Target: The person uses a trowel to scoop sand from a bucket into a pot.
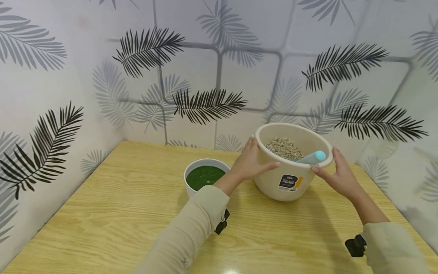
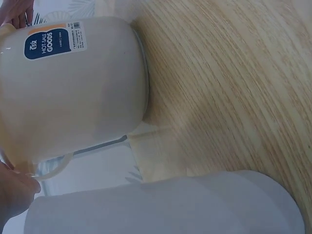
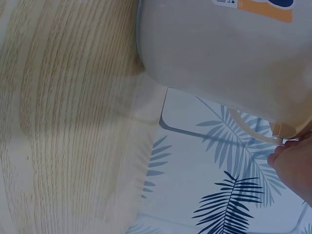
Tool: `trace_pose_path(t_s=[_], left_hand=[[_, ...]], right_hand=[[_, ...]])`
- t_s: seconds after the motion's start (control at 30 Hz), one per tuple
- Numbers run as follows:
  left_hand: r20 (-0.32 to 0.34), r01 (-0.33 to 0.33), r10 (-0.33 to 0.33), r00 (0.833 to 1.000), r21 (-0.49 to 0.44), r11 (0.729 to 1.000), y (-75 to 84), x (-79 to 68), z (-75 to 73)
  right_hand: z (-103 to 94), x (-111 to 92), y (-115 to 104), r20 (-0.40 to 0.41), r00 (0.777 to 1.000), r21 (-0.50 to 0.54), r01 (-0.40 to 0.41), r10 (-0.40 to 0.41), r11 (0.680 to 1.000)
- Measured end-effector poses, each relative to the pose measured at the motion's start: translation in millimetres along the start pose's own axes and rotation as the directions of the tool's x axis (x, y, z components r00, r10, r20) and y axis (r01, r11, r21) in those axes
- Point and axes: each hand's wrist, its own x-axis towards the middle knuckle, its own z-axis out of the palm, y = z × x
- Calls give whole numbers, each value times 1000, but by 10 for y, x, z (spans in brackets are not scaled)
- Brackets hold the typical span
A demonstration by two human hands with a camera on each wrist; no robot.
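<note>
A cream plastic bucket (image 1: 270,182) with a dark label stands toward the right of the table in the head view. Inside lie loose beige, grain-like bits (image 1: 283,147) and a tool with a pale turquoise handle (image 1: 313,157); its lower end is hidden. My left hand (image 1: 245,161) grips the bucket's left rim, thumb across the front. On the opposite side my right hand (image 1: 342,177) holds the rim, thumb at the front. Both wrist views show the bucket's side (image 2: 83,97), with the left hand (image 2: 14,195) and right hand (image 3: 297,163) near its rim and looped handle.
Left of the bucket stands a white bowl (image 1: 189,188) holding something dark green (image 1: 205,177), partly behind my left forearm. Both rest on a light wooden table (image 1: 119,213). A leaf-patterned wall (image 1: 239,125) rises right behind the table's far edge.
</note>
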Motion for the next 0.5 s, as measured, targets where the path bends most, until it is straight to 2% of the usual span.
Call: trace_pose_path(t_s=[0.27,0.5], left_hand=[[2,19,-19,1000,-56,998,26,0,52],[-27,41,-44,999,-106,993,21,11,124]], right_hand=[[-26,-26,-22,27,998,-2,-55,55,999],[-20,-54,-65,7,991,-56,-132,132,990]])
